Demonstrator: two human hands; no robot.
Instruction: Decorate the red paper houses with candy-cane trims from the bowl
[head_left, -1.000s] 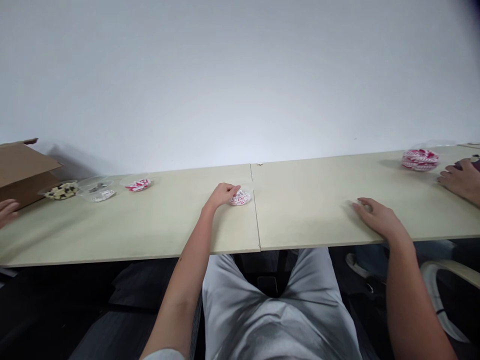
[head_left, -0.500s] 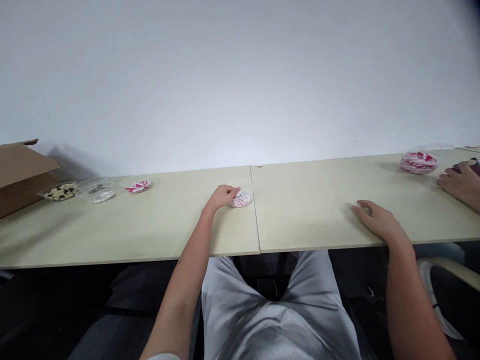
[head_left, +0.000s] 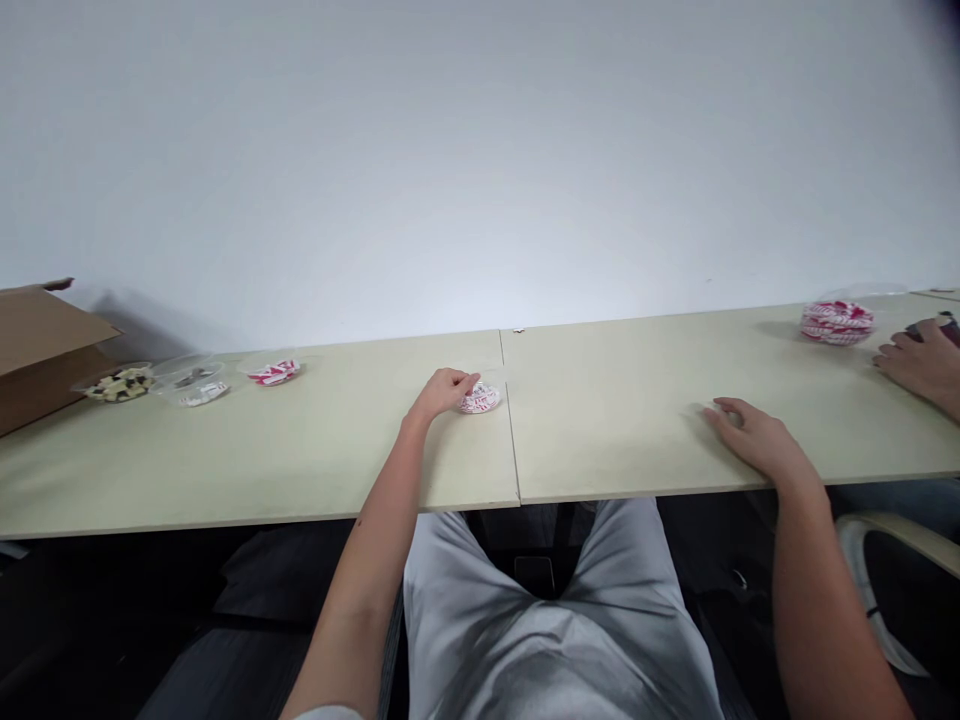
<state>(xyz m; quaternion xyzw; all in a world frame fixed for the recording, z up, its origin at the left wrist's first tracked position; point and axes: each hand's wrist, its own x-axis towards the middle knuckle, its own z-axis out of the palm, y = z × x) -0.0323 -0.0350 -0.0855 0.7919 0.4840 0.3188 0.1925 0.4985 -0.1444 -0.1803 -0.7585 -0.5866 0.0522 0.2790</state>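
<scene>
My left hand [head_left: 444, 391] reaches across the pale table [head_left: 315, 460] with its fingers curled on the rim of a small clear dish [head_left: 481, 397] of red-and-white pieces, near the seam between the two tabletops. To the right, my right hand [head_left: 754, 437] lies palm down on the table, fingers loosely stretched, holding nothing.
At the far left stand a brown cardboard box [head_left: 37, 345] and three clear dishes: mixed pieces [head_left: 118, 383], white pieces [head_left: 196, 381], red-and-white pieces [head_left: 274, 370]. At the far right are a stack of red-and-white pieces [head_left: 837, 322] and another person's hand [head_left: 922, 365]. A white wall lies behind.
Another person's hand at the left edge by the box has gone out of view. My hands stay where they were.
</scene>
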